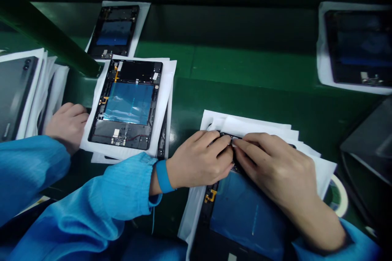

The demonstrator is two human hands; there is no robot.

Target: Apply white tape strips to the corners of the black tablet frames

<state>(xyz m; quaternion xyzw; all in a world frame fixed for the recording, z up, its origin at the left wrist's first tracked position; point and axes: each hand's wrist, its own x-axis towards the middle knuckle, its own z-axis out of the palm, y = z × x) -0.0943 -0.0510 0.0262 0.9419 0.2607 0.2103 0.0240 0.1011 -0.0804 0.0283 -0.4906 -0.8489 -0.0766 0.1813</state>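
Observation:
An opened tablet (pixel 245 220) with a blue-covered battery lies on white sheets in front of me. Over its top end, my left hand (pixel 200 161) is closed in a pinch, a blue band around its wrist. My right hand (pixel 275 167) meets it from the other side, thumb and fingers also pressed together. A tiny light-coloured bit shows between the two sets of fingertips, too small to name. An orange flex cable (pixel 210 196) runs along the tablet's left edge. Both hands hide most of the top end.
A co-worker's hand (pixel 69 124) rests at left, beside another opened tablet (pixel 128 102) on white sheets. More tablets lie at the back left (pixel 114 30) and right (pixel 361 49). A sheet-layered stack (pixel 15 94), a green post (pixel 52 28) and a tape roll (pixel 341 195) stand around.

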